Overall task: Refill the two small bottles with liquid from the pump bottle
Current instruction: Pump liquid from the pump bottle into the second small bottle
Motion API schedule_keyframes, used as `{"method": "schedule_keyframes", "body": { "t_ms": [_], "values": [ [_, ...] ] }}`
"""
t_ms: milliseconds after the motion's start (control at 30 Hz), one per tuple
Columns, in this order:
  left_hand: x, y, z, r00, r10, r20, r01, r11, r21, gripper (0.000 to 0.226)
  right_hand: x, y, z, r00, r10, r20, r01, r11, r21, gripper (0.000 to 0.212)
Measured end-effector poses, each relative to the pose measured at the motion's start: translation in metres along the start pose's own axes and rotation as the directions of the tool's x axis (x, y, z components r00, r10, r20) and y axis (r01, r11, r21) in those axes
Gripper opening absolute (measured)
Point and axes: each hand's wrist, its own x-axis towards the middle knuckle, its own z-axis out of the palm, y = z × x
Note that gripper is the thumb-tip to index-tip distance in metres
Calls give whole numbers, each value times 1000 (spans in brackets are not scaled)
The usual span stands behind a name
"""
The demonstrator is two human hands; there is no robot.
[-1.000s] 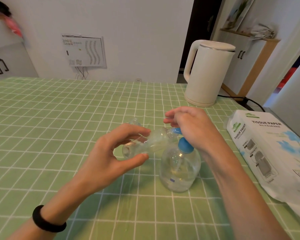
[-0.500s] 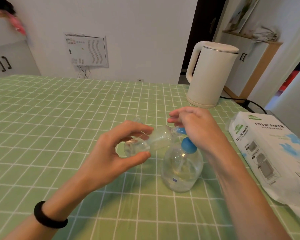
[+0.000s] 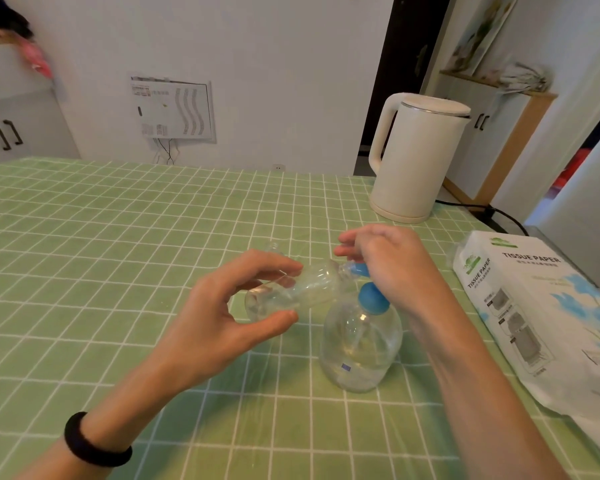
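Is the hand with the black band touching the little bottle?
Touching. The head view shows the left hand holding the small bottle tilted above the table, with its fingers on top and its thumb underneath.

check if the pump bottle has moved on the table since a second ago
No. The pump bottle stands in the same place relative to the kettle and the tablecloth squares; only the view shifted slightly.
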Motion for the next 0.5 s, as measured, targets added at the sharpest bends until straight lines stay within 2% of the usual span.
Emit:
{"method": "schedule_keyframes", "body": {
  "t_ms": [167,500],
  "values": [
    [0,0,0,1000,1,-1,-1,1000,14,44,-1,2,5,996,82,30,-82,997,-3,33],
    [1,1,-1,1000,5,-2,-5,1000,13,44,0,-2,-1,1000,8,-1,-8,1000,7,27]
  ]
}}
